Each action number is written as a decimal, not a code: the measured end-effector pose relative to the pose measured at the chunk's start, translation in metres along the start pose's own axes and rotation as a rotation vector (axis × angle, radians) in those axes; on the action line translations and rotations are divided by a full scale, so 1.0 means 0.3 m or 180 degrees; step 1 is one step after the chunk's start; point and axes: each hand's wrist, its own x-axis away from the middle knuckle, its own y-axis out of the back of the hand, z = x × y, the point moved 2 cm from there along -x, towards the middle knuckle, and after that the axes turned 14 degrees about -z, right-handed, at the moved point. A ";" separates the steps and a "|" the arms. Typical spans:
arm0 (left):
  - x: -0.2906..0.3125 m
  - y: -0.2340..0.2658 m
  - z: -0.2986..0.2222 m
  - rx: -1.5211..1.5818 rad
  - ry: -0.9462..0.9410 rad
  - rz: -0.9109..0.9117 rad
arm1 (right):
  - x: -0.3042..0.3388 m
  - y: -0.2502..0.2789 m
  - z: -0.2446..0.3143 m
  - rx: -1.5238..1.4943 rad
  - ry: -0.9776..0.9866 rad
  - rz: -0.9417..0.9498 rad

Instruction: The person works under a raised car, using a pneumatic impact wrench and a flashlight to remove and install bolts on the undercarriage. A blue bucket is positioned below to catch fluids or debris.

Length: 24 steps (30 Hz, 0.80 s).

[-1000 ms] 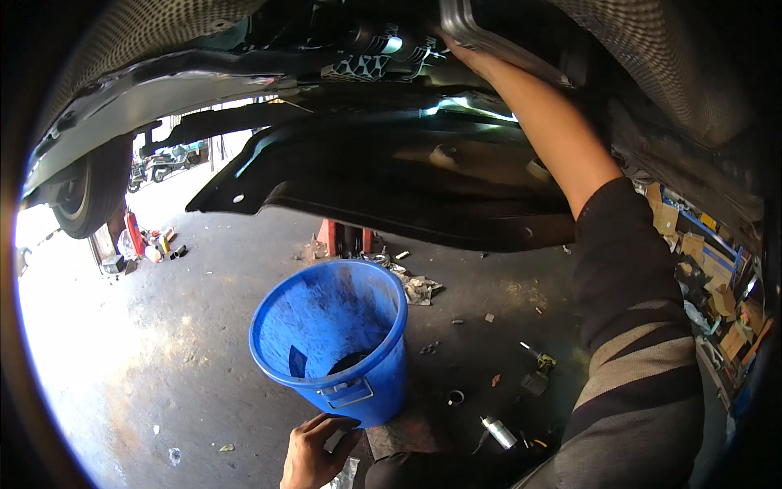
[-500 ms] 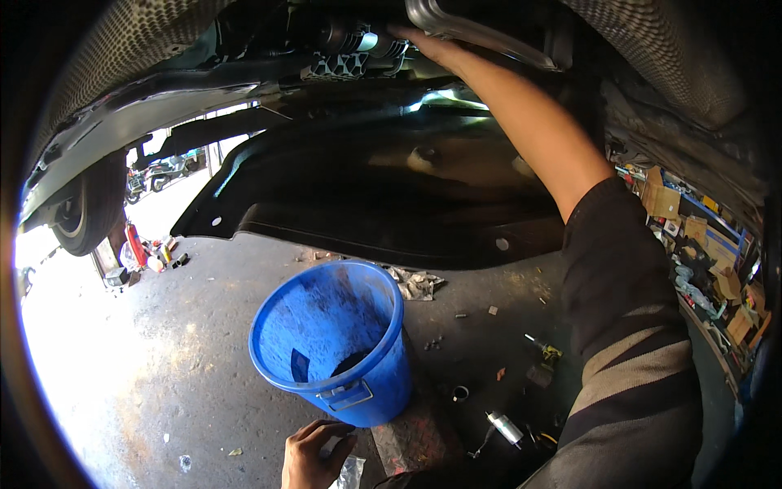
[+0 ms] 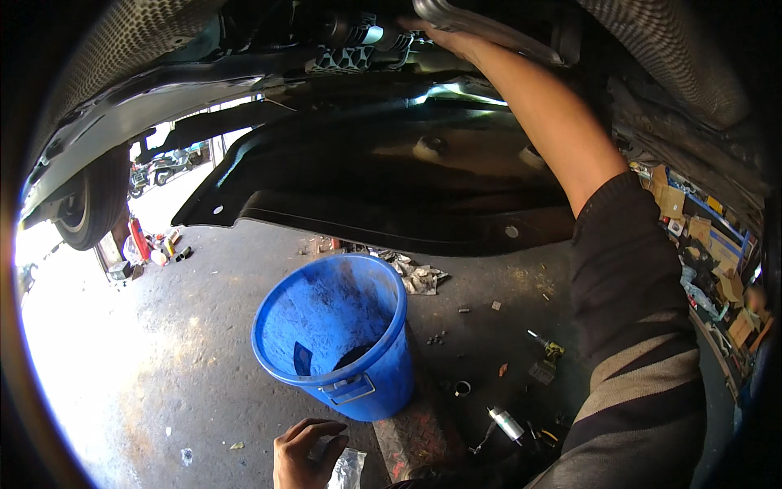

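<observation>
Blue bin (image 3: 326,318) nr L hand (image 3: 305,454), fingers loosely curled; R hand (image 3: 448,39) by metal bracket (image 3: 493,31), grip unclear.

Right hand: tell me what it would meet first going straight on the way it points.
Most likely the bright-banded dark cylinder, just leftward of the right hand. That area is dim and depth is unclear, so it might pass beside it.

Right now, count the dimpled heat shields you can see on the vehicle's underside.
2: the left heat shield fills the picture's upper left; the right heat shield is at the upper right, beyond the right hand. Others may be hidden in the dark areas.
</observation>
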 end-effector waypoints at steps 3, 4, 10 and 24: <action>-0.005 0.006 0.000 0.0023 -0.0067 -0.0045 | 0.024 -0.003 -0.005 -0.0045 -0.0051 0.0018; -0.006 0.006 0.000 0.0048 -0.0093 -0.0048 | 0.032 -0.006 -0.010 -0.0063 -0.0083 0.0014; -0.018 -0.004 0.013 -0.0012 -0.0136 0.0027 | 0.049 -0.052 -0.043 -0.0094 -0.0160 -0.0258; -0.028 -0.009 0.050 -0.0080 -0.0080 0.0124 | -0.037 -0.024 -0.231 0.1076 0.0729 -0.0428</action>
